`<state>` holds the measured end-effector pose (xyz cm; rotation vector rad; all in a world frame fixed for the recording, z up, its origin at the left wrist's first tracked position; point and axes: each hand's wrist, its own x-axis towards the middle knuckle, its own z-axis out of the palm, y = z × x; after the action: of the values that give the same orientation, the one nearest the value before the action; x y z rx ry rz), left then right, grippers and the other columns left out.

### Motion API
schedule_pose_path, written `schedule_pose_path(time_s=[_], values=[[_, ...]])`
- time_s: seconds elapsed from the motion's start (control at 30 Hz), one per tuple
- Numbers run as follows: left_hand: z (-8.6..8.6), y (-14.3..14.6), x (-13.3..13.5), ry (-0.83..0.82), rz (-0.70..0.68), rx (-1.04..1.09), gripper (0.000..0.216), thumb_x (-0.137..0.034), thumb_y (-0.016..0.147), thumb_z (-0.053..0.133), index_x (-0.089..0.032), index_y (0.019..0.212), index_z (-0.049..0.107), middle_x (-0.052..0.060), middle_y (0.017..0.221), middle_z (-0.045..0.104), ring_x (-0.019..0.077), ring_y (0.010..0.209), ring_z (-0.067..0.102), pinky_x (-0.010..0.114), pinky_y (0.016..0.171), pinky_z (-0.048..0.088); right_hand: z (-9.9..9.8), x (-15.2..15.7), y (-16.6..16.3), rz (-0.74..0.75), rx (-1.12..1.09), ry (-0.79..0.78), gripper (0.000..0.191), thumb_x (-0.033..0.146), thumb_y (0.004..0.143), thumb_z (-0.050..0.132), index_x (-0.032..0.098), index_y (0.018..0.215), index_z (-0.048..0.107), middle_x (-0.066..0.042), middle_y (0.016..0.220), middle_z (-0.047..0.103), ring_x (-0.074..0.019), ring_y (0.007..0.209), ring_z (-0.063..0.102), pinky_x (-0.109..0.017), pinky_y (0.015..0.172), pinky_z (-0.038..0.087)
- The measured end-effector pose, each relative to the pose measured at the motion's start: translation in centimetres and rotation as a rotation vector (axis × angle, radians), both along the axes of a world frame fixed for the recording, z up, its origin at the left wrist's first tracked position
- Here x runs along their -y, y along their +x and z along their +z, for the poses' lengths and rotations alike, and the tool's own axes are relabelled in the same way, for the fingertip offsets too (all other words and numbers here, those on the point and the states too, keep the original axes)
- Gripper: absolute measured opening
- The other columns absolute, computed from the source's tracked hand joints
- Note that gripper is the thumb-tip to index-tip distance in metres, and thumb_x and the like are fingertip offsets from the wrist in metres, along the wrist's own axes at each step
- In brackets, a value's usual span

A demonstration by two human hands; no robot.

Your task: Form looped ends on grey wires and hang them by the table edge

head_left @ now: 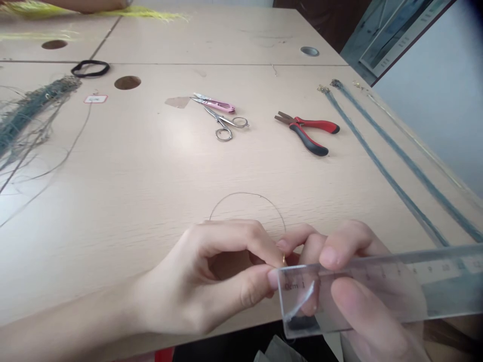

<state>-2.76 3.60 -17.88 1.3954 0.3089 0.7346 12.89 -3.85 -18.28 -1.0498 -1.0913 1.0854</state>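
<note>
My left hand (211, 281) is closed, thumb and forefinger pinching a thin cord (241, 192) by a tiny gold-coloured end piece (284, 259). The cord arches in a loop above the tabletop behind my fingers. A clear plastic ruler (400, 286) is gripped in my right hand (362, 281), thumb in front and fingers behind. Its 0 cm end lies right beside my left fingertips and the gold piece. Some of the right fingers show through the clear plastic. Whether they also touch the cord, I cannot tell.
On the table (132, 211) lie red-and-black pliers (304, 130), silver scissors (224, 123) and pink thread snips (217, 103). Blue-grey strand bundles (388, 161) run along the right. A tangled bundle (30, 115), a black band (90, 68) and a tag (95, 99) are at left.
</note>
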Motion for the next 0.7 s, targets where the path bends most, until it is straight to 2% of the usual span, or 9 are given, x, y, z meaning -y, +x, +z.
schedule_pose_path(time_s=[0.17,0.27,0.37,0.47,0.53,0.6,0.7], values=[[-0.1,-0.2,-0.1,0.014,0.004,-0.028,0.016,-0.005,0.082,0.056,-0.017,0.085,0.065,0.002,0.075,0.065,0.0102,0.069,0.061,0.018,0.061,0.052,0.1,-0.2,0.1,0.133,-0.091,0.025,0.011,0.025,0.087,0.049,0.029,0.093,0.057,0.002,0.059,0.060,-0.0147,0.064,0.059,-0.038,0.082,0.050],[-0.1,-0.4,-0.3,-0.023,0.005,-0.126,0.009,-0.009,0.082,0.056,-0.014,0.079,0.062,0.002,0.074,0.062,0.0103,0.069,0.059,0.020,0.062,0.049,0.2,-0.4,0.4,0.073,-0.135,0.093,0.012,0.025,0.087,0.049,0.025,0.087,0.061,0.000,0.065,0.060,-0.0158,0.079,0.059,-0.036,0.088,0.046],[0.0,-0.4,-0.3,-0.136,-0.030,-0.171,0.009,-0.016,0.084,0.055,-0.014,0.077,0.060,0.003,0.071,0.060,0.0106,0.066,0.056,0.021,0.059,0.046,0.4,-0.2,1.3,0.041,-0.132,0.087,0.016,0.023,0.086,0.049,0.022,0.079,0.063,-0.004,0.070,0.057,-0.0191,0.084,0.057,-0.034,0.079,0.048],[0.3,-0.3,-0.2,-0.240,-0.051,-0.247,0.017,-0.027,0.085,0.055,-0.014,0.075,0.058,0.003,0.069,0.059,0.0093,0.059,0.051,0.020,0.053,0.041,0.8,0.1,3.0,0.101,-0.078,-0.113,0.018,0.028,0.085,0.048,0.020,0.072,0.058,-0.004,0.070,0.053,-0.0185,0.071,0.056,-0.032,0.065,0.048],[0.4,-0.2,-0.1,-0.264,-0.054,-0.285,0.021,-0.031,0.085,0.054,-0.014,0.073,0.056,0.004,0.069,0.060,0.0100,0.059,0.050,0.021,0.054,0.041,1.4,-0.2,4.2,0.142,0.037,-0.318,0.022,0.033,0.085,0.048,0.019,0.068,0.053,-0.002,0.065,0.052,-0.0155,0.061,0.055,-0.028,0.057,0.045],[0.5,-0.2,0.0,-0.245,-0.047,-0.298,0.023,-0.032,0.084,0.055,-0.013,0.071,0.055,0.005,0.069,0.060,0.0110,0.060,0.050,0.023,0.055,0.041,2.4,-0.8,5.2,0.159,0.284,-0.495,0.024,0.037,0.084,0.048,0.019,0.068,0.049,0.001,0.059,0.053,-0.0131,0.053,0.054,-0.025,0.053,0.042],[0.5,-0.3,0.1,-0.225,-0.023,-0.314,0.022,-0.031,0.083,0.055,-0.013,0.071,0.054,0.006,0.071,0.060,0.0125,0.062,0.052,0.024,0.057,0.041,4.0,-2.5,6.0,0.177,0.755,-0.575,0.027,0.036,0.086,0.043,0.019,0.065,0.045,0.002,0.053,0.054,-0.0122,0.047,0.054,-0.024,0.051,0.040]])
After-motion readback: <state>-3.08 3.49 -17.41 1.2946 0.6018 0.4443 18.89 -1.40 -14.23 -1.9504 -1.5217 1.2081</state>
